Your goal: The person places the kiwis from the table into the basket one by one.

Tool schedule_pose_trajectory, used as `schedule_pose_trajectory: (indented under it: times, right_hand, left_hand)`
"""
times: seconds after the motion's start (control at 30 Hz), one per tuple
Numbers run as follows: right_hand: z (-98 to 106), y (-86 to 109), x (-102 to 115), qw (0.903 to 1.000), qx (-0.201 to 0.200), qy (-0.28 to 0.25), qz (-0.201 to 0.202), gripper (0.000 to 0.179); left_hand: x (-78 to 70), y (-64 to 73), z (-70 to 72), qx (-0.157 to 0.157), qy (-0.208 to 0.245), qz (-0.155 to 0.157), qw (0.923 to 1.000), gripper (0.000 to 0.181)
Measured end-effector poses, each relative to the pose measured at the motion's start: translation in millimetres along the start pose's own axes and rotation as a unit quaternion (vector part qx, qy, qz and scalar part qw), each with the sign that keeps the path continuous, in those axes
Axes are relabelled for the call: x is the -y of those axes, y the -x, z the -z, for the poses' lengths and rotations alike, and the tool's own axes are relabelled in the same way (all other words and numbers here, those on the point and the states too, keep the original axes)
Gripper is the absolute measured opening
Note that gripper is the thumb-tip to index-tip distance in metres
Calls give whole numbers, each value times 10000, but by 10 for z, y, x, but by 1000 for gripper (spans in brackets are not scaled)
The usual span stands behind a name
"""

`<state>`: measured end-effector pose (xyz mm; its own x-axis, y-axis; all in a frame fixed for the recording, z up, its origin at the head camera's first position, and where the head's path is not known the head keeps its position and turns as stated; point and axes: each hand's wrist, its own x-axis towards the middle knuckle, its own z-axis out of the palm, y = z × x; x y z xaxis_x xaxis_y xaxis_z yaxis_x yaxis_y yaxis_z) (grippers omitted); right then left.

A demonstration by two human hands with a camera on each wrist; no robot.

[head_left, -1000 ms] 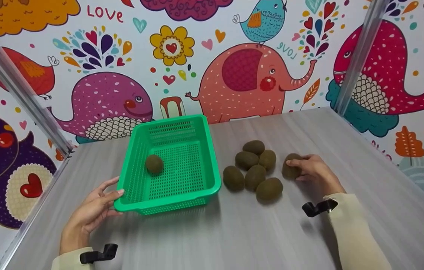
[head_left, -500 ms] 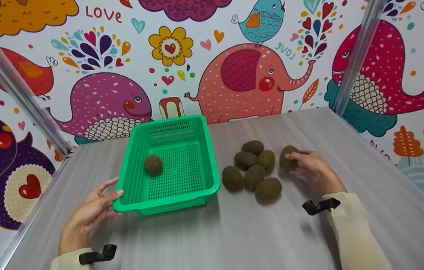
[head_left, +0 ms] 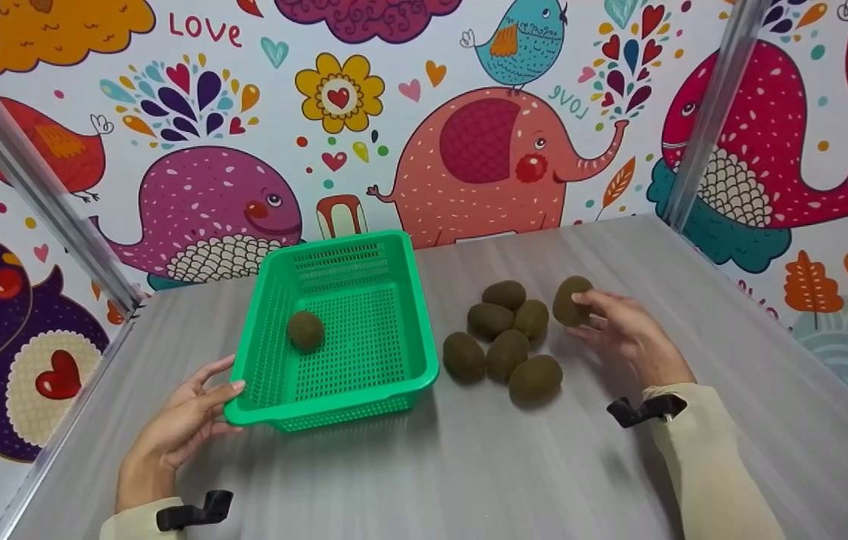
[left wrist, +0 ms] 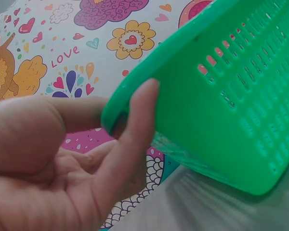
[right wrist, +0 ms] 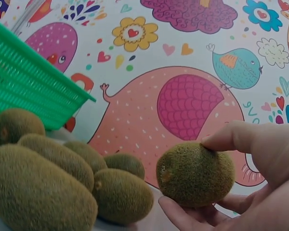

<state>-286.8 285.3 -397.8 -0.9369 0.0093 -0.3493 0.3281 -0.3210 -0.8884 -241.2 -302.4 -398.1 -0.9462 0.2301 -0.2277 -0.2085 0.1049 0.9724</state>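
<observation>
A brown fuzzy kiwi (head_left: 570,301) is pinched between the thumb and fingers of my right hand (head_left: 630,334). In the right wrist view this kiwi (right wrist: 195,174) appears raised beside the others. Just left of it, several more kiwis (head_left: 507,355) lie in a loose cluster on the table. My left hand (head_left: 180,424) grips the near left corner of a green plastic basket (head_left: 334,412), thumb and fingers on either side of the rim (left wrist: 135,72). One kiwi (head_left: 306,331) lies on the basket's floor, toward its left side.
The grey wood-grain table (head_left: 468,472) meets a wall printed with cartoon animals (head_left: 483,165) behind the basket. Metal posts (head_left: 716,112) stand at the table's back corners. Black wrist mounts (head_left: 195,510) sit on both sleeves.
My right hand has lifted the kiwi and brought it slightly up and left. My left hand, the basket and the other kiwis stay in place.
</observation>
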Motion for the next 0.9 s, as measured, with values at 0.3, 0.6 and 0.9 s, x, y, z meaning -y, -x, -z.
schedule_pose_trajectory:
  times: [0.3,0.6,0.9]
  right_hand:
    - [-68,40,62,9999,120,-59,-109,42]
    - [-144,72,89,9990,441,-20,20,59]
    - [-214,122,96,9962,729,90,462,42]
  left_hand:
    - [-8,-8,2,-37,10,54,10000,75]
    - [-2,1,15,49,99,35,9999,76]
    - [9,7,6,153,93,-85,9998,75]
